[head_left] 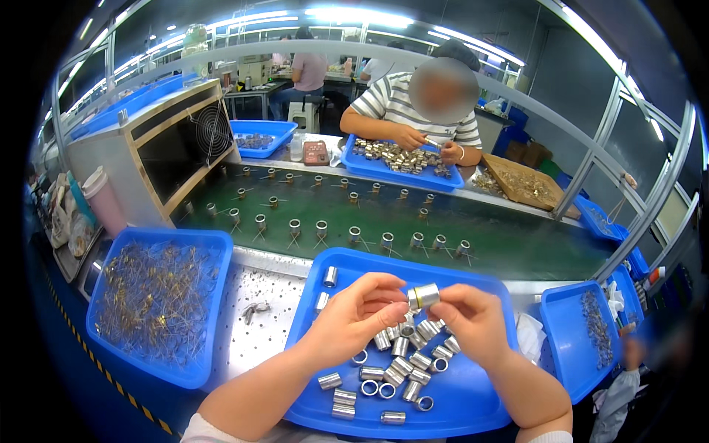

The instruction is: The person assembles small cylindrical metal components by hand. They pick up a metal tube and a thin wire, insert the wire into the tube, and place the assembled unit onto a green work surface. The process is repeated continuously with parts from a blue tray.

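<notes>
A short, shiny metal sleeve [424, 296] with a yellow-green band is held above a large blue tray [314, 415]. My right hand [476, 319] pinches its right end between thumb and fingers. At its left end, the thumb and fingertips of my left hand [357, 311] close in against it; exactly what they touch is partly hidden. Below both hands, several loose metal sleeves [401, 367] lie in the tray, some on their sides and others standing with open ends up.
A green conveyor belt [369, 213] carries rows of ringed parts with wire legs. Blue trays of wire-legged parts [103, 325] and small parts [565, 332] flank me. Across the belt, a person in a striped shirt [395, 100] handles parts over another blue tray [354, 168].
</notes>
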`<state>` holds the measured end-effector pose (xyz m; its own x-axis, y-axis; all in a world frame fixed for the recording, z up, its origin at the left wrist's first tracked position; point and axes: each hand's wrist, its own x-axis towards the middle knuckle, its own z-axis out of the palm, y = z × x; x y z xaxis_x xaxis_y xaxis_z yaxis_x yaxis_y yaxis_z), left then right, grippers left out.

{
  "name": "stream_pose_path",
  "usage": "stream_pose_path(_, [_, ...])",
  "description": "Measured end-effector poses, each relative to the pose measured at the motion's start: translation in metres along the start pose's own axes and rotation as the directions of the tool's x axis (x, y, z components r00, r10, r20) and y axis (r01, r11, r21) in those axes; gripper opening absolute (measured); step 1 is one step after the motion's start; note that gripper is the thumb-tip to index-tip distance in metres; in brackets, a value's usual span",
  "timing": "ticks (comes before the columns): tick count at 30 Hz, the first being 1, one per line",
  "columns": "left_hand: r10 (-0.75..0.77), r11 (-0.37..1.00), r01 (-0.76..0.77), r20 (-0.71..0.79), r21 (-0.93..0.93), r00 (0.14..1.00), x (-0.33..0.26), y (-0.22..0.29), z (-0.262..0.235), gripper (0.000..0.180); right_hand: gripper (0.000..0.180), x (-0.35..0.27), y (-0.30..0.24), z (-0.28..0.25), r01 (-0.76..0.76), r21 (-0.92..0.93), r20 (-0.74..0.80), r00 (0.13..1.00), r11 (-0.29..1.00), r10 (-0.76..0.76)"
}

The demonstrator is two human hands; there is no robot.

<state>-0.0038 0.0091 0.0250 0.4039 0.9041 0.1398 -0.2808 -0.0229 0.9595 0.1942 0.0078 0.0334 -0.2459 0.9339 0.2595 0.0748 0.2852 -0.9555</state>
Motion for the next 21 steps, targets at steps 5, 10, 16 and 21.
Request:
stream_pose_path(5, [0.005, 0.999, -0.005, -0.008, -0.038, 1.0, -0.004, -0.013, -0.002, 0.028, 0.014, -0.009, 0.016, 0.005, 0.151, -0.041, 0.076, 0.986, 0.988, -0.147])
stream_pose_path(10, [0.187, 0.959, -0.177, -0.022, 0.22, 0.982, -0.008, -0.017, 0.001, 0.031, 0.014, -0.013, 0.025, 0.003, -0.015, 0.111, 0.123, 0.992, 0.994, 0.001])
stream_pose_path(16, [0.074, 0.993, -0.073, -0.006, 0.097, 0.997, -0.008, -0.018, 0.001, 0.03, 0.011, -0.015, 0.025, 0.003, 0.117, -0.046, 0.092, 0.989, 0.992, -0.112])
stream_pose_path(21, [-0.097, 0.992, 0.101, 0.051, -0.08, 0.994, -0.008, -0.018, 0.0, 0.032, 0.013, -0.013, 0.02, 0.004, 0.226, -0.174, 0.097, 0.972, 0.958, -0.212])
